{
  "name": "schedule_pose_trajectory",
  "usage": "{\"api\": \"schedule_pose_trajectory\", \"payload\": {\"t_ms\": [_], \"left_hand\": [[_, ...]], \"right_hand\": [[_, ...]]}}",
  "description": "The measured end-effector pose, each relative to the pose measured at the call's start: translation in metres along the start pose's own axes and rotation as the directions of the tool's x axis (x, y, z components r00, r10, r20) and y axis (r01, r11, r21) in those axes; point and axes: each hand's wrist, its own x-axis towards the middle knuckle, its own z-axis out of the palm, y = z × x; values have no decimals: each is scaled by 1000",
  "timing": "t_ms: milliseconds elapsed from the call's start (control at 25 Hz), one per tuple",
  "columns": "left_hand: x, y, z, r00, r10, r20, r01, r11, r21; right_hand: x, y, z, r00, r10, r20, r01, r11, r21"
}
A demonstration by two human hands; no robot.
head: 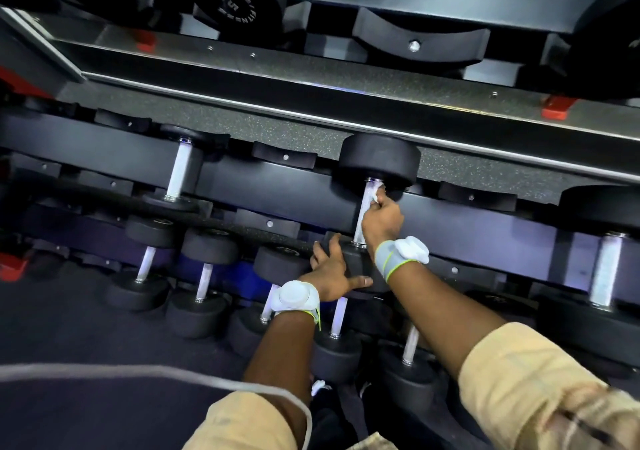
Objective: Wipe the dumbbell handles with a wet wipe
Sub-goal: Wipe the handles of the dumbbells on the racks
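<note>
Mid-frame, our right hand (381,217) pinches the wet wipe (375,193) against the dumbbell handle (361,227), mid-wipe; left hand (332,273) rests, fingers spread, on its near head (358,262). Next we'd probably rub downward.

The dumbbell heads (379,160) are all matte black, and the handles (363,217) are shiny silver with a fine knurled crosshatch. The wet wipe (377,193) is plain white. The rack rails (277,179) look black with a blue-purple sheen, plus bright red end caps (556,110). The strip (311,137) behind them is dark grey with light speckles. The sleeves (519,380) are tan with faint plaid. The wristband (389,259) is grey edged in neon yellow-green, and the wrist pucks (412,248) are white.
</note>
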Motion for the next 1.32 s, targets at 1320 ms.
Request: {"api": "schedule_pose_trajectory", "payload": {"t_ms": [1320], "left_hand": [[3, -1, -2, 999, -23, 35, 22, 1000, 17]], "right_hand": [[24, 19, -3, 905, 234, 355, -336, 904, 263]]}}
